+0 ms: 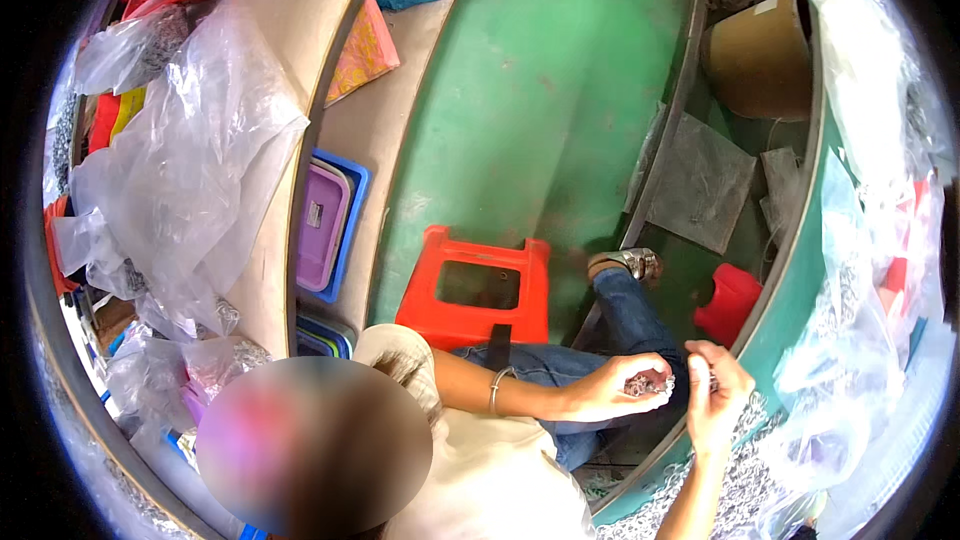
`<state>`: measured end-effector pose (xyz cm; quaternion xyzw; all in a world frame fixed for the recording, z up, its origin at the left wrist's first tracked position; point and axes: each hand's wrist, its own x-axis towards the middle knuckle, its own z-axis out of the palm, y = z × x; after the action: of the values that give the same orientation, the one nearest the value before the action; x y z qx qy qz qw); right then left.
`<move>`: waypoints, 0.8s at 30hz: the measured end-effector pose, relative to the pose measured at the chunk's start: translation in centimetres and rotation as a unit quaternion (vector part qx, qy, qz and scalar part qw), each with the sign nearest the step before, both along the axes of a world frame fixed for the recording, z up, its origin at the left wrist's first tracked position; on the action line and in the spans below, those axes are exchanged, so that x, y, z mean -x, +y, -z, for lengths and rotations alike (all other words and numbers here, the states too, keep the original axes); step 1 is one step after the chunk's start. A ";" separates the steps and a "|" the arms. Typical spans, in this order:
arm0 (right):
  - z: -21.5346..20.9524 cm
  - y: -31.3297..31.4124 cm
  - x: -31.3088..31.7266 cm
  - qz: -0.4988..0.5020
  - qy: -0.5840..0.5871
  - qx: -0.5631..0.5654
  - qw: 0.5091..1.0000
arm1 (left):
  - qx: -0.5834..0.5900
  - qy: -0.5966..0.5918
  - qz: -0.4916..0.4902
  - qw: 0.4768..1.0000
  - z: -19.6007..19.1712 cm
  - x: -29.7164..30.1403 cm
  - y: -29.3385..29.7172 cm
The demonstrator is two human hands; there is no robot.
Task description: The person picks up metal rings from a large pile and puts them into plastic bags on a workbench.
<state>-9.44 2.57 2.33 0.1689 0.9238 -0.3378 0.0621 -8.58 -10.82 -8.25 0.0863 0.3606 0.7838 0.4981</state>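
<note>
The left hand (pixel 608 388) was found cupped around small silvery pieces (pixel 648 386) just short of the bench (pixel 790 308), the right hand (pixel 718 398) curled nearby with contents undeterminable, and any tilt of that part-open palm risked spilling pieces onto the floor (pixel 520 120)

Left hand (pixel 612 387) cups silvery pieces (pixel 648 385); right hand (pixel 722 398) just beside; red stool (pixel 465 318) nearby.

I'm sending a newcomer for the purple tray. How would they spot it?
Start at the green floor and move left to the shelf alongside. Below the patterned packet in the picture lies the purple tray. Its colour sets it apart from the blue tray edging it on the right.
</note>
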 end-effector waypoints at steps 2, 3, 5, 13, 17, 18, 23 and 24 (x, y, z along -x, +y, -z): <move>-0.5 -1.4 -2.6 0.023 -0.027 0.027 0.999 | -0.012 0.024 -0.003 1.000 -0.9 -0.7 -0.6; -0.6 -1.7 -4.0 0.034 -0.030 0.035 0.998 | -0.018 0.034 -0.001 0.999 -1.3 -1.0 -0.8; -1.3 -2.6 -6.0 0.077 -0.015 0.043 0.996 | -0.036 0.044 0.037 0.998 -2.0 -1.3 -1.1; -3.0 -4.5 -13.6 0.399 0.131 0.346 0.839 | -0.138 -0.107 0.262 0.949 -4.9 -1.1 -0.9; -4.0 -5.9 -17.9 0.483 0.290 0.637 0.527 | -0.136 -0.193 0.351 0.906 -7.3 -2.2 0.3; -4.1 -6.2 -19.3 0.488 0.319 0.689 0.432 | -0.118 -0.243 0.380 0.885 -8.1 -2.8 1.0; -3.0 -7.5 -25.6 0.405 0.439 0.776 0.203 | -0.045 -0.313 0.455 0.832 -9.6 -6.8 3.2; -3.0 -7.6 -26.5 0.394 0.458 0.778 0.172 | -0.029 -0.304 0.464 0.832 -9.9 -7.6 3.5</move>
<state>17.04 -5.05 5.31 0.1902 -0.1422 -0.8789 -0.4137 -1.02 -7.30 1.63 0.0152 0.0861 0.4571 0.8851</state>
